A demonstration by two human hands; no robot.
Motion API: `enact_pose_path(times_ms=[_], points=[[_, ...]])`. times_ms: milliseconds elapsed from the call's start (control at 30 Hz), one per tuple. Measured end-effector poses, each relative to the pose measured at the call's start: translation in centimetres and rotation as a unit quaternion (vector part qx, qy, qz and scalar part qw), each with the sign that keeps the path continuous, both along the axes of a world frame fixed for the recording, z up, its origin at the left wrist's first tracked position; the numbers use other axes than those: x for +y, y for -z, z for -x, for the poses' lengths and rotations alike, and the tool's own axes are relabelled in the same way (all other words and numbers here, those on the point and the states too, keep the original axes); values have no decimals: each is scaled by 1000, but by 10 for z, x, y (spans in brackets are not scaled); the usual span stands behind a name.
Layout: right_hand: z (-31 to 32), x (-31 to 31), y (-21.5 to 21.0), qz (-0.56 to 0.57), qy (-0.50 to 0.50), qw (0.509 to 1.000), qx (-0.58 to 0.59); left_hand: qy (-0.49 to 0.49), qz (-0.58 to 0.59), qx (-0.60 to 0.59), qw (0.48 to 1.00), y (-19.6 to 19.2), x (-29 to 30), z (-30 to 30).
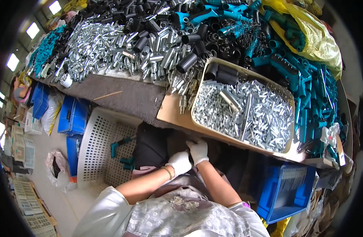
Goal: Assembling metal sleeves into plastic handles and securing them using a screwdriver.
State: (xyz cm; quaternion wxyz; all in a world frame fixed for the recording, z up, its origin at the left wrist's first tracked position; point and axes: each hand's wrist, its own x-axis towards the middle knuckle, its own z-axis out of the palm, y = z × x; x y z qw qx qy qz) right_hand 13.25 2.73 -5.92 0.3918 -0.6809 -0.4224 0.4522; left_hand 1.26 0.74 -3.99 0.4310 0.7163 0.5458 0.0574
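Observation:
Both my hands wear white gloves and meet low in front of me, at the table's near edge. My left hand is closed, its knuckles toward the dark cloth over my lap. Just beyond it and to the right, my right hand is closed too, with the fingers bent inward. Whatever they hold, if anything, is hidden by the gloves and the shadow under the table. Nearest on the tabletop is a cream tray of small silver metal pins, a few larger tubes and black sleeves among them.
Silver metal cylinders, black sleeves and teal plastic handles are heaped across the table. A white perforated basket with a few teal pieces stands left of my legs. Blue crates stand farther left, another blue crate at right.

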Motion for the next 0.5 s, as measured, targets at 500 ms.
enact_pose_path(times_ms=[500], points=[[-2, 1, 65, -139, -139, 934, -297, 37, 6, -18, 999, 43, -3, -3]])
